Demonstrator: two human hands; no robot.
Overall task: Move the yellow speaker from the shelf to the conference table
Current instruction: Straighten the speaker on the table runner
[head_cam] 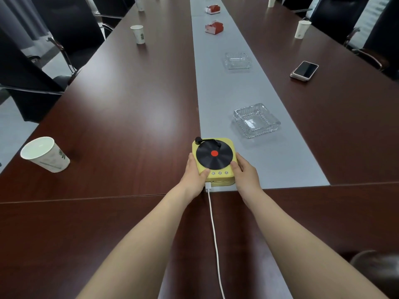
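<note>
Yellow speaker (214, 156) on conference table (129, 104), in the curled fingers (235, 167) of left hand (194, 176) and right hand (247, 174)

You get a bright, evenly lit view with soft light from above laying a broad pale sheen on the polished table (129, 117), only faint shadows beside the glass ashtray (256, 120), wide-angle bending that tilts the paper cup (45, 154) at the left edge, and smeared, blurry corners.

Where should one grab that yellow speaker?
By its flat side walls, from left and right, as the left hand and right hand grip the yellow speaker. Its top holds a disc and thin arm; a white cable exits the near face.
</note>
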